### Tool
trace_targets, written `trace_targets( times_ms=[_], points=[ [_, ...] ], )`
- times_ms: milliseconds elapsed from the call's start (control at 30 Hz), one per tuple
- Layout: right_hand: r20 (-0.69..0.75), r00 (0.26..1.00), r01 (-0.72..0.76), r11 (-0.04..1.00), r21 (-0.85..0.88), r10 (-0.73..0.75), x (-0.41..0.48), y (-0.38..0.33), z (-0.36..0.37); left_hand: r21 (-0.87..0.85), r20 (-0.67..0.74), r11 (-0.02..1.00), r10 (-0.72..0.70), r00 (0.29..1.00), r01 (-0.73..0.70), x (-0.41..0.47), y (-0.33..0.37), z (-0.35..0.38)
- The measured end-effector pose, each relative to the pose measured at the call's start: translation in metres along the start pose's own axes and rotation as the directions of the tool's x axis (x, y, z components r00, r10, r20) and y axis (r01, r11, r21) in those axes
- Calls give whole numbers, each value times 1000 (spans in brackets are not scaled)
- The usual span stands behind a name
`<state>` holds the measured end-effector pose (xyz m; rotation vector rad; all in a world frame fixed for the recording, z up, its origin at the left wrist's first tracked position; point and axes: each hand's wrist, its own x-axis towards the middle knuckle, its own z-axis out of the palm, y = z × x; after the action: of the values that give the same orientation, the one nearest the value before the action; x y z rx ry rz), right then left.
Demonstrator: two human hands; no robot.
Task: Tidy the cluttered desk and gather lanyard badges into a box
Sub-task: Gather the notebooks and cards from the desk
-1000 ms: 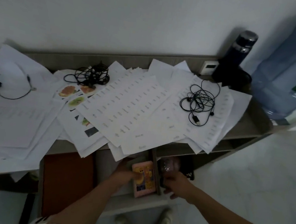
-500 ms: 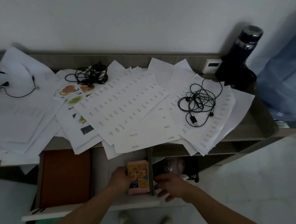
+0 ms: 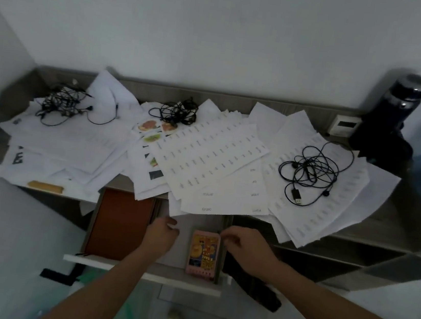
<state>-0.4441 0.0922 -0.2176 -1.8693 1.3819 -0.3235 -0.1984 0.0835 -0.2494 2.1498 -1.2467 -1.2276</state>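
A pink box with a cartoon print (image 3: 203,254) lies flat in the open drawer (image 3: 141,270), against its right wall. My left hand (image 3: 161,236) hovers over the drawer's middle with loosely curled fingers and holds nothing. To the right, my right hand (image 3: 243,249) has its curled fingertips at the box's upper right corner, by the drawer wall; I cannot make out whether they pinch anything. An orange notebook (image 3: 120,225) fills the drawer's left side. Loose printed sheets (image 3: 212,159) cover the desk above.
Three tangles of black cable lie on the papers: left (image 3: 61,102), middle (image 3: 177,110), right (image 3: 312,170). A dark bottle (image 3: 395,111) and a small white device (image 3: 344,123) stand at the back right. A yellow bar (image 3: 45,186) sits at the front edge.
My left hand has let go of the pink box and moved left. The box now lies flat in the drawer. The view has shifted so more of the desk's left shows.
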Motion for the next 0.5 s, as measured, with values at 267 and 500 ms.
trace_targets(
  times_ms=[267,500],
  points=[
    [-260,956,146,989,31,-133,46,-35,-61,93,-288,962,274,918,-258,-17,58,-67],
    [-375,922,-280,837,-470,98,91,9,-128,376,-142,867,403,904,-328,14,91,-69]
  ],
)
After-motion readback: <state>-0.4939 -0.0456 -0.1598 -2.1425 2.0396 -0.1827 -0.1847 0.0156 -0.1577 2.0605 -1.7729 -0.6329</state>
